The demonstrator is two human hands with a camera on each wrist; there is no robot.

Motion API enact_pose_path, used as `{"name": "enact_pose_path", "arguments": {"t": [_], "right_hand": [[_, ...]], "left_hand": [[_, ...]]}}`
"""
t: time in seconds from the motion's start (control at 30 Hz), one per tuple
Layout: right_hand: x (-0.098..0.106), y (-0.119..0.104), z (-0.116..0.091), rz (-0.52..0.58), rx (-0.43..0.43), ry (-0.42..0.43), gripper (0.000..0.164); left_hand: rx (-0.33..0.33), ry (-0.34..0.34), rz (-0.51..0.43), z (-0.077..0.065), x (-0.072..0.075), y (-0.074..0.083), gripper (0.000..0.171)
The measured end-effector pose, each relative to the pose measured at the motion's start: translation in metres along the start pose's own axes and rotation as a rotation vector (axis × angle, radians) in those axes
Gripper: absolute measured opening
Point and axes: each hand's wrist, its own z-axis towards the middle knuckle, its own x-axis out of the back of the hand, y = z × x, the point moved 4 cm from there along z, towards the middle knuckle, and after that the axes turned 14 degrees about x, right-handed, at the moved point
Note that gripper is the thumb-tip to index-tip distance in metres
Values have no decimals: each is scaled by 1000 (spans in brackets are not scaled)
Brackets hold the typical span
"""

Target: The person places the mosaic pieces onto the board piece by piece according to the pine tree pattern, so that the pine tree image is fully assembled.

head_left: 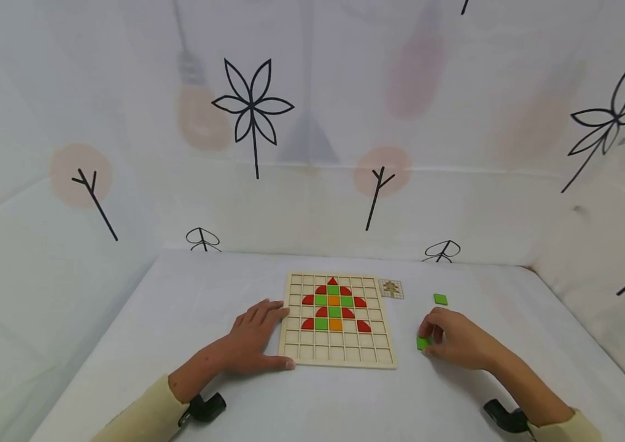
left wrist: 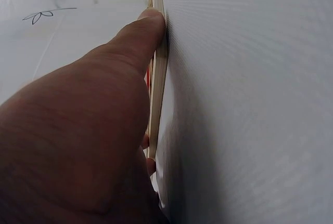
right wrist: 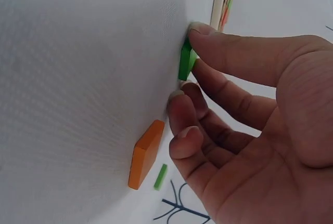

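A square wooden grid board [head_left: 337, 354] lies flat, with red, green and orange tiles set in a tree-like pattern. My left hand [head_left: 254, 337] rests spread at its left edge, thumb touching the near corner, as the left wrist view also shows. To the right of the board, my right hand [head_left: 458, 339] pinches a green square tile [right wrist: 185, 60] between thumb and fingers, low at the table surface. Close by the curled fingers lies an orange tile [right wrist: 145, 156], hidden behind the hand in the head view. Another green tile [head_left: 441, 299] lies farther back.
A small pattern card [head_left: 392, 288] with a tree picture lies against the board's upper right side. White cloth covers the table [head_left: 202, 276], and a printed curtain [head_left: 312, 202] rises behind it. Black wrist cameras [head_left: 207, 407] are strapped near both cuffs.
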Motion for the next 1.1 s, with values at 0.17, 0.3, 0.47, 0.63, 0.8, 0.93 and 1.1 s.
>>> {"name": "enact_pose_path", "arguments": {"t": [0.17, 0.3, 0.47, 0.63, 0.8, 0.93, 1.1], "right_hand": [[-3, 1, 1, 35, -25, -27, 31], [-5, -1, 2, 117, 11, -45, 32], [-7, -8, 7, 175, 67, -42, 24], [-7, -14, 17, 145, 102, -2, 22], [-8, -24, 29, 147, 111, 26, 22], [-12, -33, 40, 174, 128, 30, 19], [-17, -41, 53, 177, 157, 39, 17]], "left_hand": [[0, -2, -8, 0, -1, 0, 108], [3, -7, -9, 0, -1, 0, 107], [8, -4, -3, 0, 0, 2, 107], [14, -5, -2, -2, 3, 4, 106], [7, -4, -13, -4, 5, 5, 106], [5, -7, -7, -3, 4, 4, 106], [6, -8, 2, -1, 1, 1, 107]]}}
